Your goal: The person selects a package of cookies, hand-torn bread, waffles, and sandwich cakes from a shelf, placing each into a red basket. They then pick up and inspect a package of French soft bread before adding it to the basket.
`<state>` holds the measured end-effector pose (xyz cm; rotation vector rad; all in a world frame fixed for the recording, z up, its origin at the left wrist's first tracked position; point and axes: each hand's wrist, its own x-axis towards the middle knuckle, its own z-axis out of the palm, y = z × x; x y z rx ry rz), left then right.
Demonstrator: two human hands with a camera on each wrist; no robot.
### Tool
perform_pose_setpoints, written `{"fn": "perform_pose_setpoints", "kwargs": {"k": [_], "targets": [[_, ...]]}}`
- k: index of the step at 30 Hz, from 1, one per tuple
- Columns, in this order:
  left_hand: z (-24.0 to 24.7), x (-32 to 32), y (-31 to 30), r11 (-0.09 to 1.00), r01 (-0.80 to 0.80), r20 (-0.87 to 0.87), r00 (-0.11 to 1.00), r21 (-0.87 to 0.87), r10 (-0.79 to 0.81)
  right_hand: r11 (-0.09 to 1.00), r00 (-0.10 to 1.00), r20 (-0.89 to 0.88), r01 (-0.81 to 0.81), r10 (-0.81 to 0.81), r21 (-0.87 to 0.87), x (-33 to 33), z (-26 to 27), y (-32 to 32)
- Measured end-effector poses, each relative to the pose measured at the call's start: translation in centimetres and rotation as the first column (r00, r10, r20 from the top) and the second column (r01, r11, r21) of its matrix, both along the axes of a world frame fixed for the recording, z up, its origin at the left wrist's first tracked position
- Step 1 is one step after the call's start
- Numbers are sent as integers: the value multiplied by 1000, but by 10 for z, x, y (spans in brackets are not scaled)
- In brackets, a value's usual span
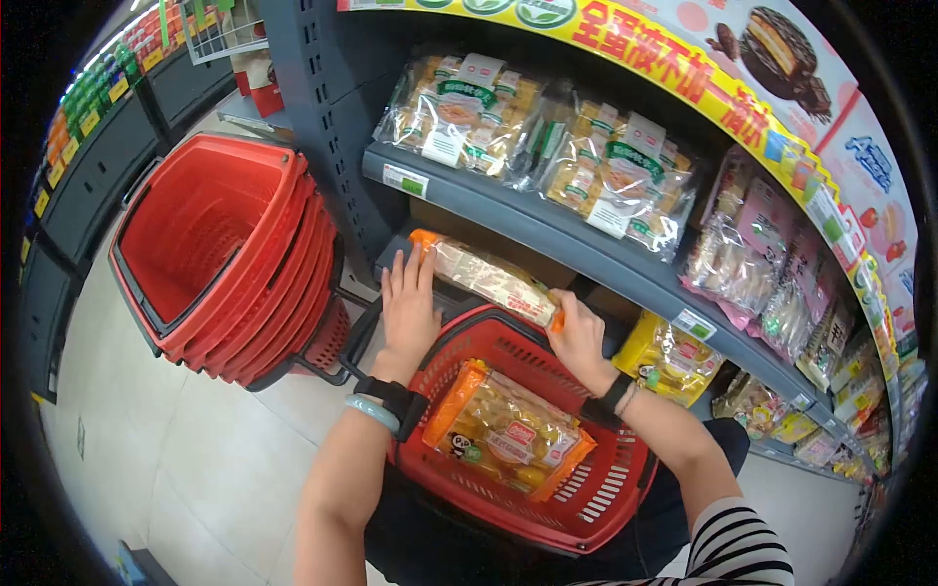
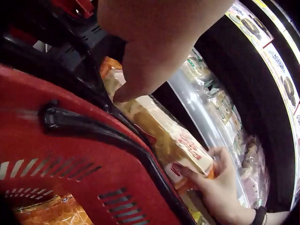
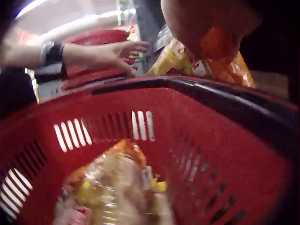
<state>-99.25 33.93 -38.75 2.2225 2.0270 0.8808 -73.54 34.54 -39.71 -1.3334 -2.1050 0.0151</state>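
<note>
A long bread pack [image 1: 493, 278] with orange ends lies beyond the far rim of the red shopping basket [image 1: 625, 479], by the lower shelf. My right hand [image 1: 578, 337] grips its right end, thumb on the near side in the left wrist view. At the other end is my left hand [image 1: 410, 305], its fingers straight and spread beside the orange wrapper. In the right wrist view the left hand [image 3: 105, 55] has its thumb held apart from the fingers. Another orange-trimmed bread pack [image 1: 508, 435] lies inside the basket, its label facing up.
Stacked red baskets [image 1: 220, 244] stand on the tiled floor at left. Above the held pack, a grey shelf [image 1: 528, 210] carries clear bags of bread [image 1: 464, 112]. A yellow pack [image 1: 669, 356] sits lower right. Pink-labelled bags [image 1: 747, 234] fill the shelf's right side.
</note>
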Motion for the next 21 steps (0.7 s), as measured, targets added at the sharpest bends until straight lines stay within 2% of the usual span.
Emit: {"fn": "perform_pose_setpoints", "kwargs": {"k": [1,4,6,8,9,10,12,14,15,16,17,18,19,20,21], "targets": [[1,1,-2,1000,7,-56,998,-25,-9,1000,1000,-8,18,-17,23,7,3,-15],[10,4,-7,996,89,-53,995,30,-87,994,999,-52,21,-16,106,30,12,-59],[20,8,-14,987,137,-56,990,85,-133,990,986,-161,-17,40,139,44,19,-88],[28,13,-21,932,248,-37,968,265,-248,992,989,-148,41,-24,116,57,23,-113],[34,19,-26,904,275,-5,957,327,-289,988,988,-146,-17,40,155,67,27,-127],[40,22,-31,899,293,-5,951,325,-308,979,985,-141,-73,101,190,76,32,-140],[51,29,-43,816,440,-49,888,375,-457,982,988,-135,-46,72,183,88,38,-163],[65,40,-56,780,507,-24,843,366,-537,981,976,-177,-95,125,169,103,41,-183],[69,41,-62,763,575,92,778,295,-621,988,977,-190,-77,101,130,111,45,-193],[73,44,-69,735,640,214,703,226,-678,997,943,-327,-40,58,61,120,43,-201],[78,45,-79,760,616,333,686,208,-647,1000,916,-401,-10,16,19,126,44,-207],[83,45,-84,749,624,338,671,223,-659,1000,880,-474,18,-27,-24,127,58,-209],[81,46,-89,782,607,475,651,143,-592,994,870,-486,38,-83,-103,129,72,-213],[78,47,-93,803,594,597,624,57,-504,981,811,-570,24,-131,-191,132,71,-215],[74,50,-95,796,604,595,625,43,-506,963,799,-569,45,-195,-266,133,70,-216]]}}
